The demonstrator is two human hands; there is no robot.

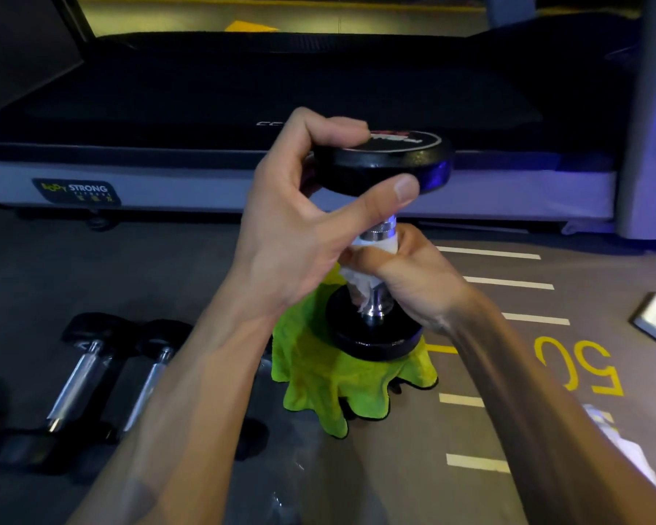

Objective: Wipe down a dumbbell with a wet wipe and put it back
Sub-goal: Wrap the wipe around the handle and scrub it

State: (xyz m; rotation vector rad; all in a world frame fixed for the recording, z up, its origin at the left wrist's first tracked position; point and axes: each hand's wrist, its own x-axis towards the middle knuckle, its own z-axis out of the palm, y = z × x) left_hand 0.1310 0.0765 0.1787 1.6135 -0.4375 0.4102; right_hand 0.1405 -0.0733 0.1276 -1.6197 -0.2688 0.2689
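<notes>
At the centre of the frame you hold the dumbbell [379, 236] upright, its lower head over a green cloth [319, 377] on the floor; whether it rests on the cloth or hangs just above it, you cannot tell from this view. Your left hand [303, 217] clamps the upper head, thumb on the near rim and fingers curled over the top. Your right hand [406, 267] is wrapped round the chrome handle with the wipe [360, 267] bunched between palm and bar, so the handle looks to be the part under work now. Judging from this, you are mid-wipe: the shaft is being covered, while nothing shows whether the two black heads have been cleaned. Left to do, as far as can be seen: finish the bar, go over the heads if needed, then set the weight back, probably beside the two other dumbbells [91, 377] lying at lower left.
</notes>
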